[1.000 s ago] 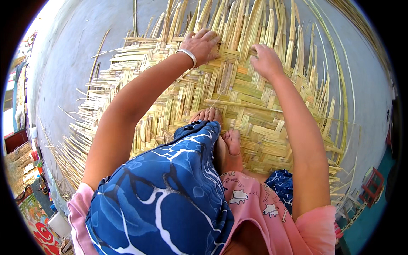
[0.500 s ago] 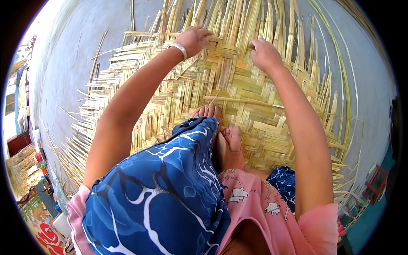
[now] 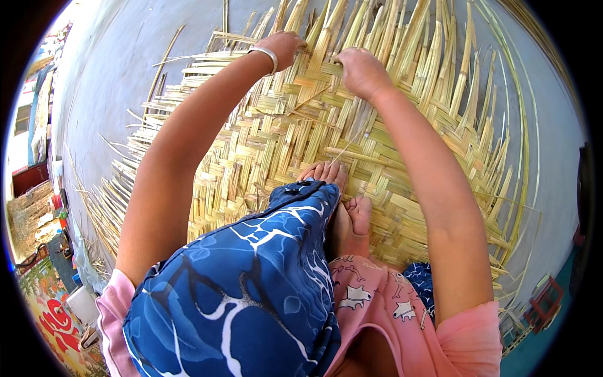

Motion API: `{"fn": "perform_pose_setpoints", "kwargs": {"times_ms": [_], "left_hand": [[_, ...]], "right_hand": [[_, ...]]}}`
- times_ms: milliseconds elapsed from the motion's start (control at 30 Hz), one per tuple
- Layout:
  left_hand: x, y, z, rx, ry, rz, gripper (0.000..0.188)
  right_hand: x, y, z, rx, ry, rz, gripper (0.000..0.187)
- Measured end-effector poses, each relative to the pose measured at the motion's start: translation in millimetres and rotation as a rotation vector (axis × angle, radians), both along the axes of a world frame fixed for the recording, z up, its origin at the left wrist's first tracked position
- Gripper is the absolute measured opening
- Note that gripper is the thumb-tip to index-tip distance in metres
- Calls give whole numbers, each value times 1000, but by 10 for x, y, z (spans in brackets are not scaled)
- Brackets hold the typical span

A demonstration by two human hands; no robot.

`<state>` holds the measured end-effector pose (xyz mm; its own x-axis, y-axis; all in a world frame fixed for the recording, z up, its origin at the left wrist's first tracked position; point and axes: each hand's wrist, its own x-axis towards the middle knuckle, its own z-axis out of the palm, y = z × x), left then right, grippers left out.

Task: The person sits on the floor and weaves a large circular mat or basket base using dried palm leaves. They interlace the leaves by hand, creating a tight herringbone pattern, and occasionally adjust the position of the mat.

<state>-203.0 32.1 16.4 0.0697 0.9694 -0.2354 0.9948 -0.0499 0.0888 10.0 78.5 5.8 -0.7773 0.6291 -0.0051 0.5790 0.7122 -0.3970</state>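
A partly woven mat [image 3: 295,135] of pale yellow-green split-cane strips lies on the floor in front of me. Loose, unwoven strips [image 3: 411,47] fan out from its far edge. At that edge my left hand [image 3: 279,50], with a bangle at the wrist, is closed, fingertips pinching a strip. Close by on the right, my right hand [image 3: 364,74] is also closed, thumb and forefinger on a strip at the weave's edge. The exact grip of both hands is partly hidden by their knuckles. My bare feet [image 3: 325,173] rest on the mat.
Grey floor [image 3: 94,107] surrounds the mat. Long thin strips [image 3: 518,144] lie along the right side. A red plastic chair [image 3: 545,305] stands at the lower right. Various household items [image 3: 63,251] crowd the left rim. Blue patterned cloth [image 3: 232,295] covers my raised knee.
My right hand has moved left, closer to my left hand. The left hand has shifted slightly up and left. The whole view has moved a little, so the mat sits further right.
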Motion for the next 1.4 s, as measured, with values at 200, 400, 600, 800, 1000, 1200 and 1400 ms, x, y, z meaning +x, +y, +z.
{"fn": "perform_pose_setpoints", "kwargs": {"times_ms": [200, 400, 600, 800, 1000, 1200, 1400], "left_hand": [[-45, -248, -34, 121, 31, -67, 29], [-461, -26, 51, 373, -282, 305, 25], [-811, -91, 13, -102, 154, 409, 39], [-910, 22, 223, -215, 310, 229, 43], [-1001, 155, 334, -158, 92, 247, 35], [-996, 71, 144, -188, 129, 179, 33], [-953, 131, 221, -280, 225, 171, 34]], "right_hand": [[11, -23, 28, -204, -29, -29, 24], [60, -21, 53, -256, 13, -87, 27], [20, 2, 80, -265, -23, -76, 29], [-19, -68, 214, -70, -136, 31, 23], [-25, -59, 168, -54, -83, -1, 24], [1, -155, 149, -54, -39, -25, 32], [33, -181, 78, -5, -39, -46, 38]]}}
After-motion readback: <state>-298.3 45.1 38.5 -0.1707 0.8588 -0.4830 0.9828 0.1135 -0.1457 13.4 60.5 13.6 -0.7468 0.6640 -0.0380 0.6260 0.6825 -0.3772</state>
